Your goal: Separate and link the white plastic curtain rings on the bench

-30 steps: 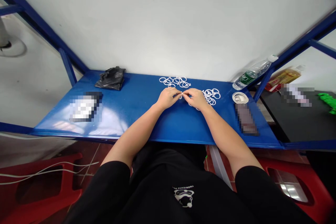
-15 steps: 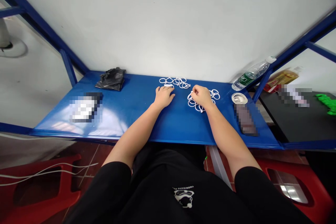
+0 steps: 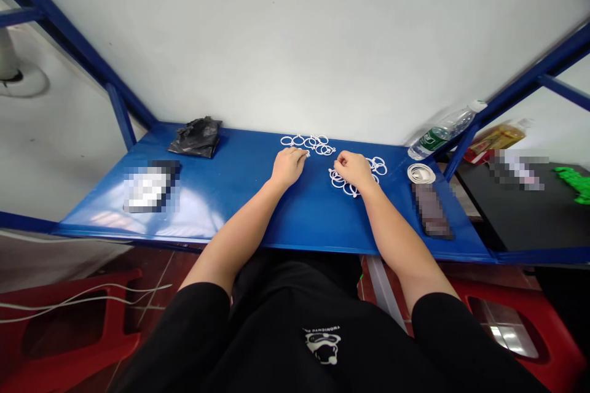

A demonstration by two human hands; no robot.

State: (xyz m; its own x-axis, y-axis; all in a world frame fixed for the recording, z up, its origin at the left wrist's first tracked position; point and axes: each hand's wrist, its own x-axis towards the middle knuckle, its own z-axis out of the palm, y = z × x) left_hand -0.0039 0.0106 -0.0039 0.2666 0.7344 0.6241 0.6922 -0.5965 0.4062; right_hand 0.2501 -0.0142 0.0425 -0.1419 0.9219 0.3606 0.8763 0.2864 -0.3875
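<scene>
Using the water bottle (image 3: 433, 136) as ref: it's capped, green label, R end of the blue counter (image 3: 239, 166), fill lvl unclear to me. Black plastic bag (image 3: 197, 137) is far L of it, crumpled, contents hidden. White rings sit L of the bottle in two lots: far rings (image 3: 314, 143) by the wall (image 3: 295, 43), near rings (image 3: 345, 184) closer to me. Round, so no long axis; far knobs point various ways, one near knob faces the front edge. My L hand (image 3: 288, 167), well L of the bottle, has bent fingers w/ a bit of white at the tips; can't tell if gripped or just touched. R hand (image 3: 351, 167), btwn that and the bottle, is curled over the near rings; can't tell if it's got one. White coil (image 3: 421, 173) is just this side of the bottle. Widest blue stretch runs btwn L hand & bag.
</scene>
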